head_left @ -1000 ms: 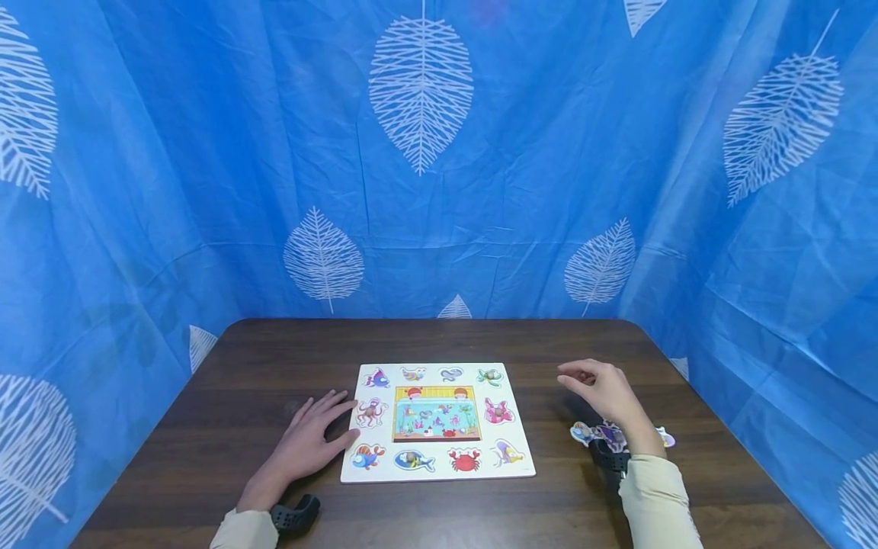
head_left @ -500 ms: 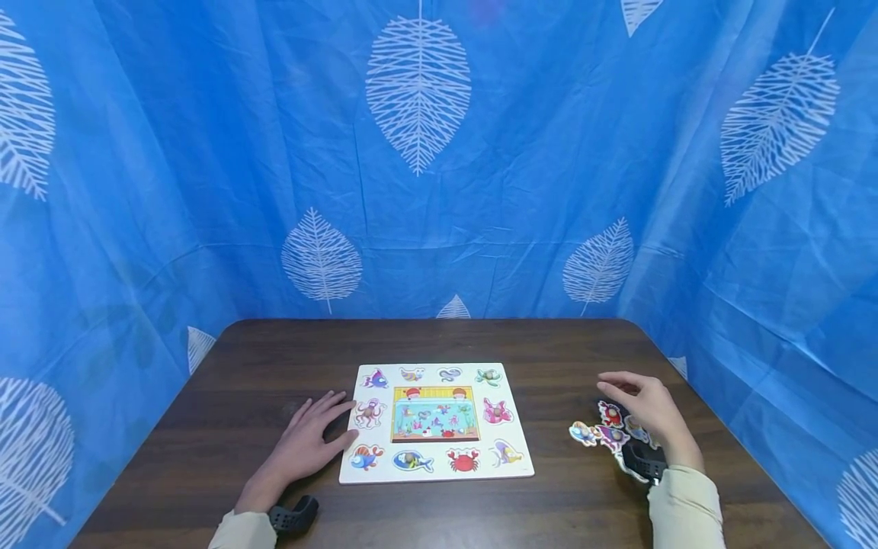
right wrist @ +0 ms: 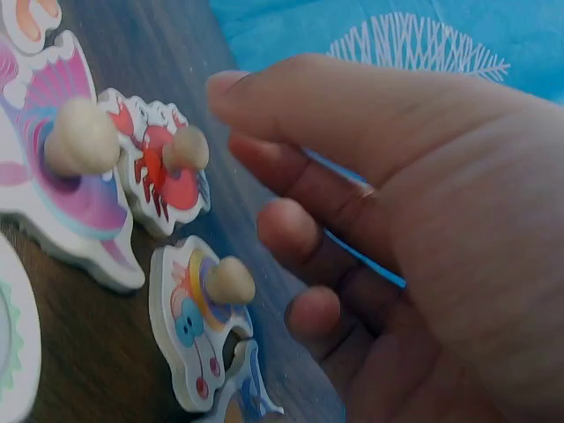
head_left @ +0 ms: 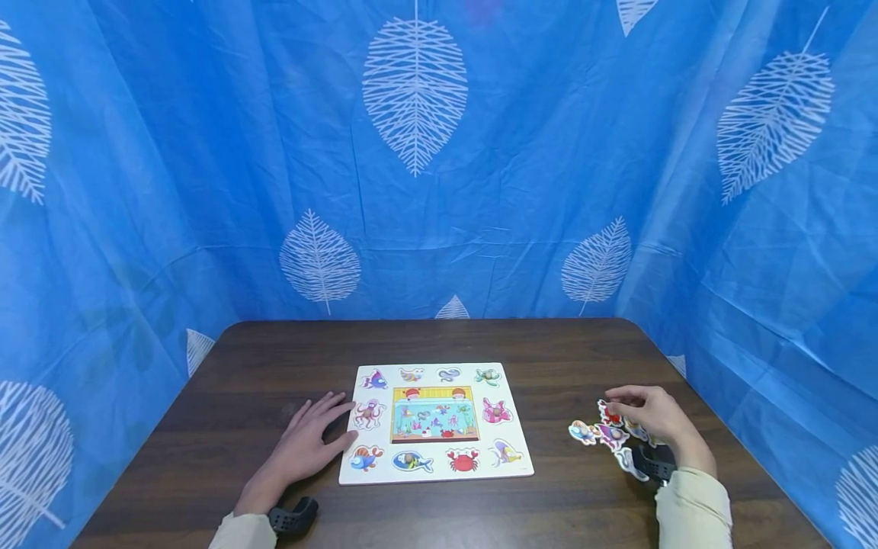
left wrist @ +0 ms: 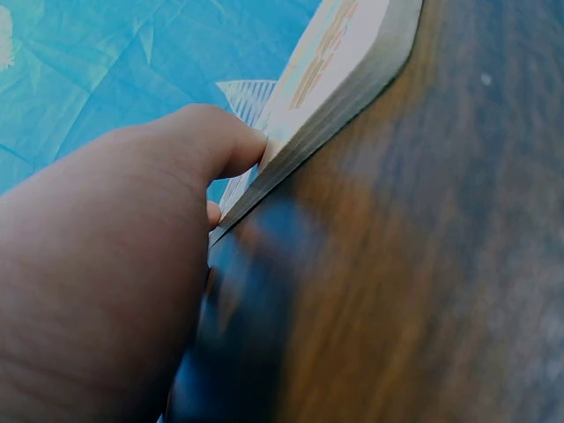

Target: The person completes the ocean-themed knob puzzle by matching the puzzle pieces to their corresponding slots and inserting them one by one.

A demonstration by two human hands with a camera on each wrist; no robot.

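Right wrist view: the right hand (right wrist: 414, 256) hovers loosely curled, holding nothing, over the crab piece (right wrist: 163, 181) on the table (head_left: 549, 351). It looks light, stiff; best pinched by its knob (right wrist: 187, 148). Left hand (head_left: 305, 442) rests flat against the board (head_left: 514, 412).

Even, bright light fills the head view, and the blue curtain (head_left: 439, 152) gives everything a blue cast. The dark counter (head_left: 549, 351) shows only a faint sheen and soft, short shadows. Wide-angle bending curves the edges of the frame. In the left wrist view the near palm (left wrist: 97, 291) is blurred; in the right wrist view the close fingers (right wrist: 291, 176) are soft.
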